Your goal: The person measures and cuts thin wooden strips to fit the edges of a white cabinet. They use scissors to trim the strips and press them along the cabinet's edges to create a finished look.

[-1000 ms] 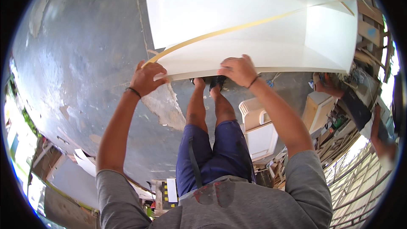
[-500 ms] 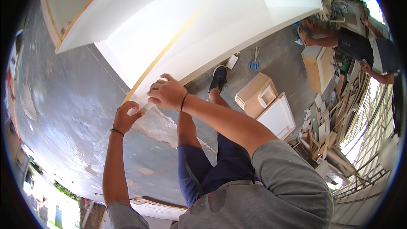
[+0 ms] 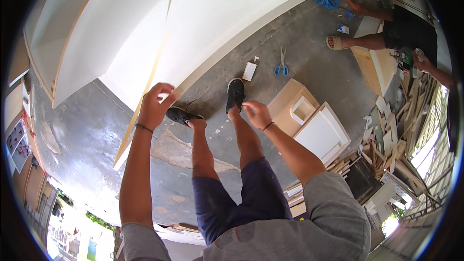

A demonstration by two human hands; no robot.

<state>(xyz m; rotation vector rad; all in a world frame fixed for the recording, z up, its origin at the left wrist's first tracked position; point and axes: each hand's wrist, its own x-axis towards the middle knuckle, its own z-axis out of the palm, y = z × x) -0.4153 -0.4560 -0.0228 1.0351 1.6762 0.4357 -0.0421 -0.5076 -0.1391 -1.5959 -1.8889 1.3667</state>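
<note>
A large white cabinet [image 3: 145, 53] with open compartments lies across the upper left. A long, narrow strip with a yellowish edge [image 3: 153, 70] slants across it, its lower end jutting out over the floor. My left hand [image 3: 155, 108] is curled at the near end of a white panel, beside that strip. White shows in the gap between thumb and fingers. Over the floor, next to my right shoe [image 3: 236, 92], hovers my right hand [image 3: 258, 115], away from the cabinet. Its fingers are bent with the tips close together; anything between them is too small to make out.
Blue-handled scissors [image 3: 282, 65] and a small white box [image 3: 249, 71] lie beyond my feet. A wooden box [image 3: 290, 99] and a white-faced panel [image 3: 323, 133] sit right of my legs. Scrap wood [image 3: 386, 135] is piled farther right. Another person's sandalled foot [image 3: 336, 43] shows upper right.
My right hand has left the panel's end and swung right, its fingers drawing in. My left hand stays at that end. The strip's lower end now reaches farther toward me, and my view has shifted.
</note>
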